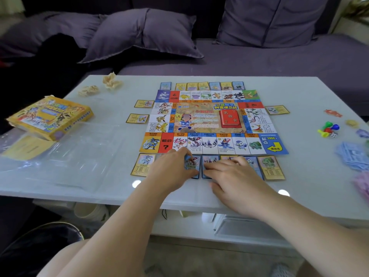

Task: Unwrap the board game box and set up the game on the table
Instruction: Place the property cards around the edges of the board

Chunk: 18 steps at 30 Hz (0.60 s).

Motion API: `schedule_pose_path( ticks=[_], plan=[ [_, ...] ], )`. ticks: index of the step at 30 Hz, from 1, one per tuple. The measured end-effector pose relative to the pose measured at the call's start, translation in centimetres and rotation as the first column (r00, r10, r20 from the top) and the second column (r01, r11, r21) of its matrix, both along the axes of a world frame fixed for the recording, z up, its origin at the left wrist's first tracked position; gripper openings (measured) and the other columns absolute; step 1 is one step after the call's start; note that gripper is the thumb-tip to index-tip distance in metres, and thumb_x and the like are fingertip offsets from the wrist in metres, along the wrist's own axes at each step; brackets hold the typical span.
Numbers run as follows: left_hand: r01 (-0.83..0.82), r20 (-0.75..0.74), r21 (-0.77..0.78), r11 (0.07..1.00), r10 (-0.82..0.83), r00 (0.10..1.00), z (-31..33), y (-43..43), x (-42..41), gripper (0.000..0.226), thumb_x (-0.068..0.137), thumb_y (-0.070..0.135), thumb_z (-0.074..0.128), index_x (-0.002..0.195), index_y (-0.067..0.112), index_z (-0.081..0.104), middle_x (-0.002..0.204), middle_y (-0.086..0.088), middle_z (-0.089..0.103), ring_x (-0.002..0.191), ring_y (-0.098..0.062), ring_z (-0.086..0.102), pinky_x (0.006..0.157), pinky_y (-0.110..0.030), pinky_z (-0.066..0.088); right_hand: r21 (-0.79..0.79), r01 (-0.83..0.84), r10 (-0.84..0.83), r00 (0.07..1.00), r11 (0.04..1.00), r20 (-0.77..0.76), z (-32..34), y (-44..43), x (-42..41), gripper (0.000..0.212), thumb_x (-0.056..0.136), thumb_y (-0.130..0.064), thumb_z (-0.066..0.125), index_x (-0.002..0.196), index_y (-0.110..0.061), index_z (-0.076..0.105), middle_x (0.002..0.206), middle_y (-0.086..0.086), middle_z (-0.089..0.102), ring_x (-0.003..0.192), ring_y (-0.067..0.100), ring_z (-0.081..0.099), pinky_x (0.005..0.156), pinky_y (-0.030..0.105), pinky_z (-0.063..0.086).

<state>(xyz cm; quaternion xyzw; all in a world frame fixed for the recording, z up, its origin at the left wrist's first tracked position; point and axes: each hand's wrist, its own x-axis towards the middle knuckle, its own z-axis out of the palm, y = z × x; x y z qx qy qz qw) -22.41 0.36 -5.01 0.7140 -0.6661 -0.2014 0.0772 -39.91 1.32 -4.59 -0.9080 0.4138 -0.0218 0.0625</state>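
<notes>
The game board [209,120] lies flat in the middle of the white table [111,108], with a red card deck [230,118] on its centre. Property cards line its far edge [203,85], its left side [137,118] and its near edge [271,166]. My left hand [171,168] pinches a blue-bordered card [192,163] in the near row between thumb and fingers. My right hand [235,176] lies flat with straight fingers on the neighbouring cards [209,164]. The yellow game box [51,116] sits at the table's left.
Clear plastic wrap [65,158] and a yellow sheet [26,146] lie left of the board. Crumpled paper [111,80] sits at the far left. Coloured pawns and a die [328,129], paper money [353,154] and small packets [333,112] are at the right. A sofa with cushions [143,35] stands behind.
</notes>
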Motion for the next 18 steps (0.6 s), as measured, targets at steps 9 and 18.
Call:
schedule_pose_path(
  ticks=[9,18],
  plan=[
    [0.011,-0.064,-0.040,0.999,-0.013,0.998,0.2,-0.2,0.0,0.037,0.084,0.047,0.063,0.112,0.028,0.049,0.102,0.003,0.056,0.082,-0.014,0.055,0.070,-0.029,0.049,-0.021,0.037,-0.036,0.999,0.999,0.013,0.0,-0.5,0.2,0.063,0.084,-0.040,0.013,0.126,-0.026,0.058,0.135,-0.011,0.054,0.122,0.011,0.050,0.090,0.030,0.018],
    [-0.121,-0.017,-0.088,0.989,0.120,0.993,2.1,0.0,3.6,0.038,0.087,0.028,0.064,0.121,0.027,0.047,0.101,0.005,0.051,0.086,-0.016,0.054,0.071,-0.030,0.051,-0.113,-0.044,0.045,0.999,0.993,0.009,-0.9,-0.1,1.7,0.044,0.088,-0.038,0.034,0.114,-0.023,0.065,0.123,-0.006,0.063,0.110,0.016,0.059,0.090,0.036,0.031]
  ],
)
